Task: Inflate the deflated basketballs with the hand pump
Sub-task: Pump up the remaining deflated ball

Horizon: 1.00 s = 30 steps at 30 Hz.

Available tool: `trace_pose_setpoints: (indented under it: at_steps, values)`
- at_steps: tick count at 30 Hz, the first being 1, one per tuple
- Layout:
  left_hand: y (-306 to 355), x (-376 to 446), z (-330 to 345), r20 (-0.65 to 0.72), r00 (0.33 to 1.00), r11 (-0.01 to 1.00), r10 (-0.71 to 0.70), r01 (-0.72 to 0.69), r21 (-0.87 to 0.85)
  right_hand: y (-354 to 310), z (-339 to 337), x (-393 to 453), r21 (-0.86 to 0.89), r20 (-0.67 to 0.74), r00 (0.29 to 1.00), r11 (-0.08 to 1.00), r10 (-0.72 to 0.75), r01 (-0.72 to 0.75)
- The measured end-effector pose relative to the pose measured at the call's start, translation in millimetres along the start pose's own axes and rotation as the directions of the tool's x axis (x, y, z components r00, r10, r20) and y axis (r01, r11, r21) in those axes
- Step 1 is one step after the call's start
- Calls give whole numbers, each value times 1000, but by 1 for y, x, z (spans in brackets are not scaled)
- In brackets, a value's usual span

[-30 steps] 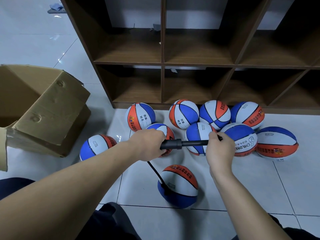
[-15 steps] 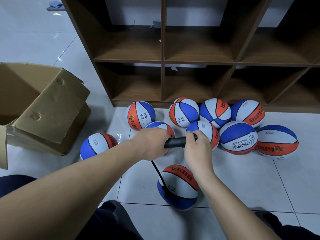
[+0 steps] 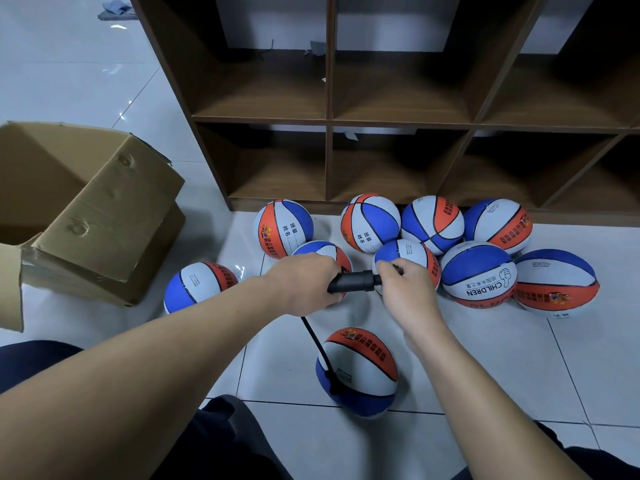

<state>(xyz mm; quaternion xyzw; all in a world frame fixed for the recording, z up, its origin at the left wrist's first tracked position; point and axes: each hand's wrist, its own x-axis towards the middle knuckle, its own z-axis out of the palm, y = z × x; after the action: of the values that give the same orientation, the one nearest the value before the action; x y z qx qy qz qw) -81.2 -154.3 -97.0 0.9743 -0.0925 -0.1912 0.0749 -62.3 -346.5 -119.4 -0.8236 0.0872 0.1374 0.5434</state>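
Hand pump (image 3: 353, 281) held level at mid-frame, its long axis running left to right across the picture. Left hand (image 3: 304, 284) is wrapped around the black barrel at its left end; right hand (image 3: 405, 289) is closed around the handle at the right end, which its fingers largely hide. No plunger rod shows between the two hands, so the handle appears pressed home against the barrel. A thin black hose (image 3: 317, 344) drops from under the left hand, down and slightly right, to the valve of the basketball being filled (image 3: 360, 372), which rests on the tiled floor (image 3: 502, 368) at lower centre, below both hands and somewhat nearer the left.

Key relation: the pump's axis lies crosswise to the hose, so the next stroke likely means drawing the right hand outward toward the right of the frame while the left steadies the barrel; a pull off this axis could tug the hose at the valve.

Other basketballs (image 3: 478, 273) cluster above and to the right of the hands, before the wooden shelf unit (image 3: 329, 123); one lies apart at centre left. Cardboard box (image 3: 90, 209) stands open at left.
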Motion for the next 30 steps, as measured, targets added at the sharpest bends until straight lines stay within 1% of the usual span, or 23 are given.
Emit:
trace_pose_setpoints:
  at_steps: [2, 5, 8, 10, 13, 17, 18, 21, 24, 30]
  values:
    - [-5, 0, 0, 14, 1000, 1000, -17, 17, 6, 1, -18, 7, 39, -53, 997, 998, 60, -58]
    - [-12, -1, 0, 25, 999, 999, -46, 46, 29, 3, -51, 18, 146, -175, 972, 981, 154, -129]
    - [-10, 0, -1, 20, 999, 998, -48, 47, 30, 9, -66, 24, 231, -197, 960, 961, 200, -153]
    - [-6, 2, 0, 24, 999, 999, -33, 32, 40, 10, -63, 22, 251, -221, 957, 959, 190, -132]
    - [-3, 3, 0, 8, 1000, 997, -18, 18, 72, 10, -51, 17, 261, -295, 941, 961, 166, -87]
    - [1, -1, 2, -4, 1000, 997, -19, 19, 77, 12, -34, 11, 221, -374, 923, 975, 89, -4]
    - [1, -1, 2, -14, 1000, 996, -24, 25, 82, 12, -30, 11, 191, -370, 926, 982, 69, 3]
    - [-1, -3, 2, -16, 999, 995, -45, 46, 93, 14, -17, 10, 100, -299, 954, 995, 15, 16]
    - [0, -3, 2, -12, 999, 994, -44, 45, 100, 15, -8, 5, 46, -238, 971, 999, -4, 16]
    - [6, -1, 3, -32, 999, 997, -17, 19, 75, 7, 8, -7, 24, -143, 989, 999, -42, 46]
